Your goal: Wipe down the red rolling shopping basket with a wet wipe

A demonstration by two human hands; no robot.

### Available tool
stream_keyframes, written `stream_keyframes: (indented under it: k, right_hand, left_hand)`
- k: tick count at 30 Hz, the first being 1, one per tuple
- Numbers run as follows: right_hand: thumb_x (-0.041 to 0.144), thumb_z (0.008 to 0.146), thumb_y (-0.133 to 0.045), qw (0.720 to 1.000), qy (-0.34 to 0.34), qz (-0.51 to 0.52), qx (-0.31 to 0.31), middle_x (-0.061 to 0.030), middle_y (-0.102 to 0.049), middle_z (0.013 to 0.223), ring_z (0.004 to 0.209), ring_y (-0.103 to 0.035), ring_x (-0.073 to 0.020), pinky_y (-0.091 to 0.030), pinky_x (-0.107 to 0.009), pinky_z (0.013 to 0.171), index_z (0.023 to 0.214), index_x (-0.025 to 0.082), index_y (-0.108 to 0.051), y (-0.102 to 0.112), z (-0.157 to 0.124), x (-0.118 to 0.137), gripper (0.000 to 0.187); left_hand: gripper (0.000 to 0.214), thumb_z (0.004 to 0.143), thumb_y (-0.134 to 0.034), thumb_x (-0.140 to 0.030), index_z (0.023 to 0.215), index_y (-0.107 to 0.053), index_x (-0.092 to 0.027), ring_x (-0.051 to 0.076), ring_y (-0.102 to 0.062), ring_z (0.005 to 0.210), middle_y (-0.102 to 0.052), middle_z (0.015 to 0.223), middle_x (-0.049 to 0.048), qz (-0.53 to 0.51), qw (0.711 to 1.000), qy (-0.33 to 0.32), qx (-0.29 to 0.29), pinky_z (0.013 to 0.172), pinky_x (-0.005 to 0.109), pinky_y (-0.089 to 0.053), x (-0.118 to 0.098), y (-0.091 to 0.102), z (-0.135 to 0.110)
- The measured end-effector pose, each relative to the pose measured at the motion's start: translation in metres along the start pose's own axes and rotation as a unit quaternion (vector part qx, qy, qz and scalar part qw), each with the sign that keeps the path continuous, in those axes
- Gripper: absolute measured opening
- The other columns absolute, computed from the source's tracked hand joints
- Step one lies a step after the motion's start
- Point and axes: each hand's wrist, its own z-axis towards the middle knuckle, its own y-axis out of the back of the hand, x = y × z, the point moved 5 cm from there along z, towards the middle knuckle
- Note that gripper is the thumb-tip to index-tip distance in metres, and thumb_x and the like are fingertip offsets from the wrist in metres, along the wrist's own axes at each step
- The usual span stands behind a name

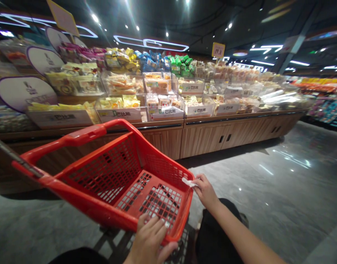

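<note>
Polished grey floor (270, 176) and a dark ceiling (163, 18) set with strip lights are seen around a red wheeled shopping basket (102, 165). Beyond the basket, a wooden display surface (229, 137) is loaded with clear bins of packaged cakes and snacks (154, 84), and a yellow price card (218, 49) is raised above them. Left of the basket, a long metal pole (11, 154) is seen running out of the frame.

At the basket's far right corner, a small white paper scrap (188, 182) is pinched at the tips of the right grip (205, 190), just over the rim. At the near side of the basket, the left grip (149, 238) is spread, with the hand laid across the near rim (102, 212). Dark trousers (218, 227) are seen just right of the basket.

A light fingertip pinch seems best suited to so thin a scrap, while the basket is best steadied by the flat left grip.
</note>
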Motion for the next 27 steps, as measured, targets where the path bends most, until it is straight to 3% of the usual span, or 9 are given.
stream_keyframes:
  k: [7,11,14,19,21,23,25,27]
  right_hand:
    - [0.002,0.081,-0.05,0.995,0.032,0.043,0.089,-0.0036,-0.05,0.093,0.086,-0.054,-0.0159,-0.047,-0.027,0.076,0.092,0.02,-0.064,-0.02,-0.036,0.039,0.025]
    - [0.005,0.083,-0.051,0.995,0.05,0.012,0.088,-0.0064,-0.054,0.099,0.091,-0.057,-0.0174,-0.047,-0.03,0.081,0.089,0.018,-0.063,-0.02,-0.016,0.028,0.019]
    - [0.006,0.084,-0.051,0.989,0.072,-0.003,0.13,-0.0065,-0.059,0.107,0.099,-0.058,-0.0176,-0.046,-0.03,0.086,0.086,0.019,-0.062,-0.02,0.005,0.016,0.017]
    - [0.02,0.091,-0.051,0.979,0.095,-0.026,0.176,-0.0047,-0.064,0.1,0.093,-0.06,-0.0173,-0.046,-0.029,0.082,0.09,0.02,-0.06,-0.018,0.02,0.0,0.01]
    - [0.024,0.093,-0.048,0.979,0.095,-0.042,0.176,-0.0048,-0.064,0.094,0.088,-0.06,-0.0173,-0.046,-0.029,0.079,0.09,0.019,-0.059,-0.017,0.02,-0.004,0.013]
    - [0.026,0.094,-0.046,0.978,0.096,-0.057,0.175,-0.0048,-0.063,0.09,0.085,-0.059,-0.0177,-0.045,-0.029,0.076,0.088,0.018,-0.058,-0.016,0.019,-0.007,0.016]
    - [0.029,0.095,-0.045,0.977,0.1,-0.067,0.177,-0.0046,-0.063,0.088,0.084,-0.058,-0.0181,-0.044,-0.029,0.075,0.087,0.018,-0.058,-0.014,0.016,-0.007,0.018]
    - [0.03,0.095,-0.044,0.976,0.103,-0.072,0.18,-0.0044,-0.063,0.088,0.084,-0.058,-0.018,-0.044,-0.029,0.075,0.087,0.019,-0.058,-0.01,0.011,-0.006,0.02]
  left_hand:
    - [0.03,0.08,-0.058,-0.047,0.065,-0.052,-0.021,0.015,-0.054,0.069,-0.06,0.064,-0.0045,-0.008,1.0,-0.009,-0.003,0.089,0.036,-0.025,0.012,0.017,-0.015]
    - [0.032,0.073,-0.062,-0.052,0.066,-0.055,-0.022,0.014,-0.054,0.068,-0.06,0.064,-0.0045,-0.008,1.0,-0.005,-0.007,0.092,0.037,-0.024,0.015,0.022,-0.016]
    - [0.027,0.073,-0.063,-0.05,0.076,-0.06,-0.023,0.017,-0.057,0.076,-0.066,0.074,-0.0029,0.047,0.998,0.045,0.01,0.096,0.04,-0.022,0.008,0.019,-0.01]
    - [0.037,0.078,-0.06,-0.043,0.107,-0.059,-0.022,0.021,-0.06,0.094,-0.068,0.106,0.0031,0.113,0.986,0.107,0.052,0.095,0.04,-0.027,-0.017,-0.008,0.005]
    - [0.032,0.08,-0.059,-0.042,0.102,-0.062,-0.019,0.022,-0.061,0.088,-0.07,0.098,0.0042,0.135,0.978,0.135,0.086,0.09,0.041,-0.031,-0.021,-0.025,0.009]
    - [0.019,0.082,-0.057,-0.037,0.083,-0.065,-0.019,0.021,-0.061,0.075,-0.07,0.077,0.0018,0.152,0.971,0.148,0.106,0.085,0.042,-0.034,-0.023,-0.038,0.01]
    - [0.019,0.082,-0.057,-0.032,0.069,-0.064,-0.02,0.019,-0.06,0.068,-0.066,0.063,-0.0007,0.156,0.971,0.143,0.109,0.084,0.042,-0.034,-0.024,-0.046,0.008]
    - [0.017,0.081,-0.058,-0.03,0.067,-0.063,-0.021,0.019,-0.059,0.067,-0.065,0.062,-0.0015,0.155,0.974,0.13,0.101,0.085,0.042,-0.034,-0.026,-0.05,0.004]
